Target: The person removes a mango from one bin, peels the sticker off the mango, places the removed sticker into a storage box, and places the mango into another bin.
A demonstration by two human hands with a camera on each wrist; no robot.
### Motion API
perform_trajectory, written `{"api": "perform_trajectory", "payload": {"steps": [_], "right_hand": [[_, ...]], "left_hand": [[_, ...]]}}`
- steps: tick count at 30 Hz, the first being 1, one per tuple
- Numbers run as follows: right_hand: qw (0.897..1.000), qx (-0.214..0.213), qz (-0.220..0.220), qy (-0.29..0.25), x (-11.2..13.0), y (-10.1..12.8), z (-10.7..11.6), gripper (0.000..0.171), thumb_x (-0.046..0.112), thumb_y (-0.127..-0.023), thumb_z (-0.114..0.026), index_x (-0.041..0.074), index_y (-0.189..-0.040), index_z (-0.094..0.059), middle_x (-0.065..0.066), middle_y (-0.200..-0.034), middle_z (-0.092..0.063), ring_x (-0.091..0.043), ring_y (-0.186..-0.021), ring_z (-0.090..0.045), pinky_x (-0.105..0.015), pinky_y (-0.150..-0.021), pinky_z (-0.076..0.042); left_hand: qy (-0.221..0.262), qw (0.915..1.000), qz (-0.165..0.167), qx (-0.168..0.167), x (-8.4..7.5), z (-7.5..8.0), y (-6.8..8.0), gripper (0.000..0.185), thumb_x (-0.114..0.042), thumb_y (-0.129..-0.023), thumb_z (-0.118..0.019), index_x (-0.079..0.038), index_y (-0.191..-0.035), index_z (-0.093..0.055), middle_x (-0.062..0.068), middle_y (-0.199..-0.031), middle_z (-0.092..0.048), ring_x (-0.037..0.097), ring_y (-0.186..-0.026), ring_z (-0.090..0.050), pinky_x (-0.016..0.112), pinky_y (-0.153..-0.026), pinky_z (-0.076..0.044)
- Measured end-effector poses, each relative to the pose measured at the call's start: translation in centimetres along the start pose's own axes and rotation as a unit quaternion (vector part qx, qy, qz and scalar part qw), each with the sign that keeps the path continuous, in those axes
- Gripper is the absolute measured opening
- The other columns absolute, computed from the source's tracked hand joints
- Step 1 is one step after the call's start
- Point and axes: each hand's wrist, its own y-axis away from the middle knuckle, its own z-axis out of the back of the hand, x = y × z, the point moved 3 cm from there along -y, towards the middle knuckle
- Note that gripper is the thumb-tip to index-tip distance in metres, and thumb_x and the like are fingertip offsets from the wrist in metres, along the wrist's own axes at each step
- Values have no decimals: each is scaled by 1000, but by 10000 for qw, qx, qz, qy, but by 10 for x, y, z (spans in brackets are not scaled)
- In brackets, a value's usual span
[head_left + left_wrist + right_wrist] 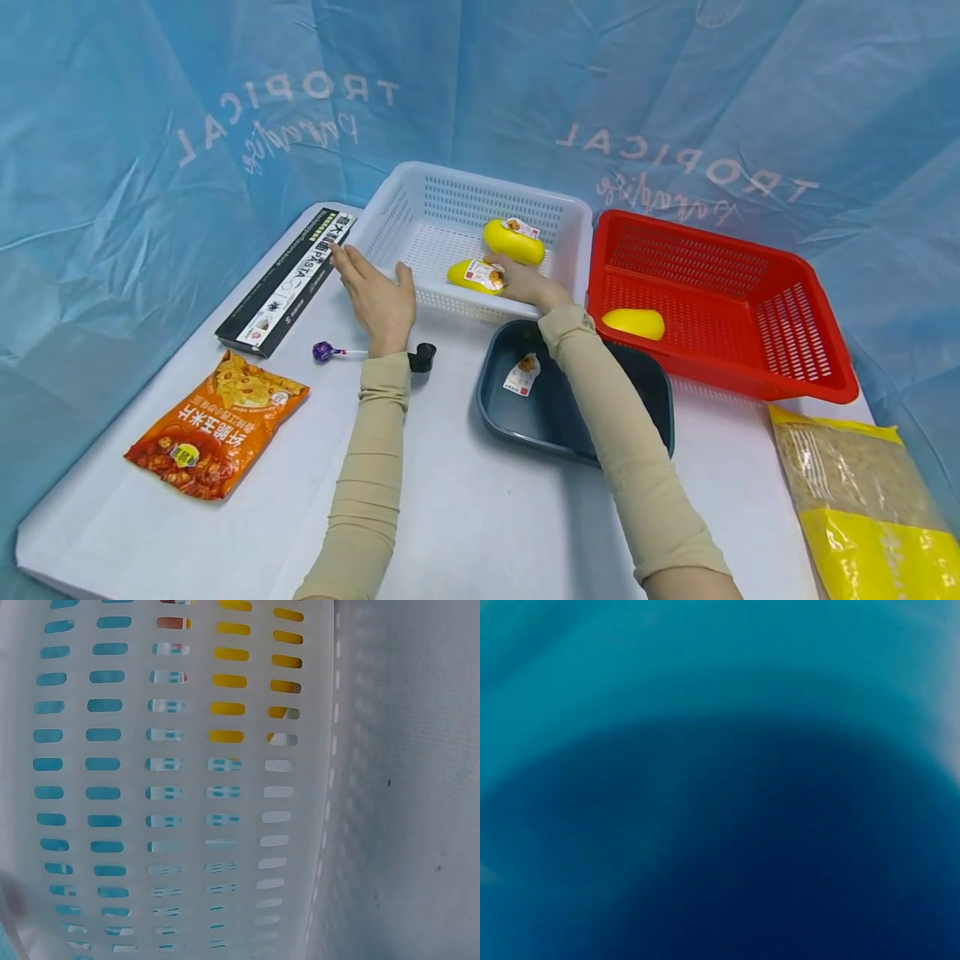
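Note:
In the head view my right hand (531,285) reaches into the white basket (480,179) and grips the right end of a yellow oval thing (472,277) with a printed label. Its thumb is hidden. Just behind lies a second yellow oval thing (513,242), also labelled. My left hand (381,304), fingers straight and thumb spread, is by the basket's front left corner, close to a black pasta box (288,279); I cannot tell whether it touches either. The left wrist view shows the slotted basket wall (195,780) with yellow behind it. Only dark blue blur fills the right wrist view.
A dark tray (551,429) holding a white label (522,375) stands under my right forearm. The red basket (720,375) contains another yellow thing (634,322). A purple lollipop (322,352), an orange snack bag (217,425) and a yellow-and-clear bag (870,500) lie around.

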Motion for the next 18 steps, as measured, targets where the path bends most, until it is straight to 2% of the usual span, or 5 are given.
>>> {"api": "perform_trajectory", "payload": {"steps": [8,14,18], "right_hand": [[10000,14,25,59,5,-1,0,69,20,-92,-61,18,-152,-28,-14,-152,-39,-32,-128,-44,-45,-116,-31],[9999,-45,68,147,4,0,1,68,21,-92,-60,15,-152,-28,-16,-153,-36,-34,-130,-42,-46,-116,-29],[9997,-213,16,97,-1,2,1,72,25,-90,-64,16,-152,-28,-16,-150,-41,-35,-126,-45,-47,-114,-32]], "left_hand": [[64,9999,-18,-83,-1,3,-2,81,-34,-96,-51,5,-153,-8,16,-163,6,35,-152,-1,40,-124,-9],[-10,10000,52,-7,-1,2,-3,84,-36,-96,-51,4,-153,-3,14,-163,9,34,-152,0,39,-124,-8],[-152,9998,67,101,1,0,-1,85,-38,-96,-50,5,-153,-2,15,-163,9,35,-151,1,39,-124,-7]]}}
